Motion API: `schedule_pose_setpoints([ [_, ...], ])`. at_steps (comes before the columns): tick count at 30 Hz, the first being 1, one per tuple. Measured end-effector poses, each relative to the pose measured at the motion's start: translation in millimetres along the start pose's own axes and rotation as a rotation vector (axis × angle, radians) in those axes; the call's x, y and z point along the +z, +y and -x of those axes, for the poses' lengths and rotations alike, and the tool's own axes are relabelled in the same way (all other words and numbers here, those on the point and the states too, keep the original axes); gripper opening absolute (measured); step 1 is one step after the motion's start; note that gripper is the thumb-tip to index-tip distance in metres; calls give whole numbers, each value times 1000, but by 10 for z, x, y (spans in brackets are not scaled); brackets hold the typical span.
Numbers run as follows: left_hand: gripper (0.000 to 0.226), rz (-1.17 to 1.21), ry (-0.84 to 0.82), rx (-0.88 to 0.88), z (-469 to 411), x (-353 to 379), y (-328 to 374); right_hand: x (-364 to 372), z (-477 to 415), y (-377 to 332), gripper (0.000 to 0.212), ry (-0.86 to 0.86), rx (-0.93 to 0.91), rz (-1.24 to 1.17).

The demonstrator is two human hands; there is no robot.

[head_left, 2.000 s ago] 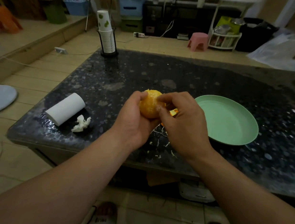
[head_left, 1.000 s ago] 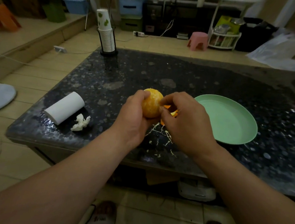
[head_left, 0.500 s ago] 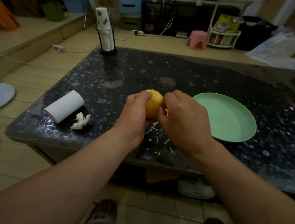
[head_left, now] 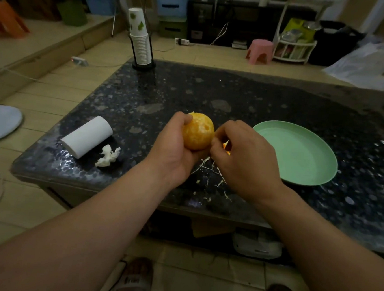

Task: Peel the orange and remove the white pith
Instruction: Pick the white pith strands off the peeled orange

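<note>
Pith being picked from a peeled orange held over the surface

The orange [head_left: 197,132], peeled but paled by pith [head_left: 194,127], is gripped in the curled left hand [head_left: 171,150] above the surface [head_left: 236,93]. The right hand [head_left: 246,160] is pinched shut at its right side, seemingly on a strand. Strands are best caught at the root and drawn along the segment, with the fruit turned rather than squeezed. The pinched strand cannot be made out, the orange's underside is hidden by the palm, and a scrap [head_left: 226,146] behind the right fingers cannot be placed.

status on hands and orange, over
Left grip holds peeled orange. Right grip pinches at its side. Pith strands on table below, nothing blocking.
</note>
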State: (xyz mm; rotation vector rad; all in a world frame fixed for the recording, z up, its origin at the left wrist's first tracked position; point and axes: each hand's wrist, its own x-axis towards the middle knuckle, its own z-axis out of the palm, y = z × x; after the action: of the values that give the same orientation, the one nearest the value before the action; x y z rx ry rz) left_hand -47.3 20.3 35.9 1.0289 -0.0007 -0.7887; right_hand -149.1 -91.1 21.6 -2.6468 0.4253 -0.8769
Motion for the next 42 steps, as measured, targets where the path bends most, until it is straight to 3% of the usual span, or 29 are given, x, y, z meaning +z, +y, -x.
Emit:
schedule_pose_setpoints([
  [3,45,-20,-22,-3,-7,-25,-11,-6,0,-15,15,-2,64,-59],
  [6,45,-37,-28,2,-23,-47,-26,-23,-7,-44,4,4,130,-183],
  [10,48,-42,-51,27,-32,-46,-39,-66,-17,-103,9,4,229,-340],
  [14,76,-18,-29,79,-66,-44,-57,-62,-19,-133,5,2,262,-365],
  [17,83,-82,-25,135,-49,-60,-59,-70,-22,-146,4,2,272,-374],
  [22,53,-242,-46,289,-18,-45,-93,-81,-29,-136,9,2,274,-327],
  [28,48,-382,-37,395,-16,-43,-149,-60,-28,-130,8,16,288,-309],
  [31,50,-335,-19,355,-10,-20,-174,-45,-25,-124,9,24,283,-336],
  [37,64,-3,-29,99,-30,-18,-81,-45,-1,-42,13,-14,359,-438],
  [40,53,19,-19,80,-38,-21,-61,-49,-5,-56,7,-37,331,-449],
  [42,64,-13,-7,95,-45,-27,-65,-46,-7,-93,2,-33,293,-431],
])
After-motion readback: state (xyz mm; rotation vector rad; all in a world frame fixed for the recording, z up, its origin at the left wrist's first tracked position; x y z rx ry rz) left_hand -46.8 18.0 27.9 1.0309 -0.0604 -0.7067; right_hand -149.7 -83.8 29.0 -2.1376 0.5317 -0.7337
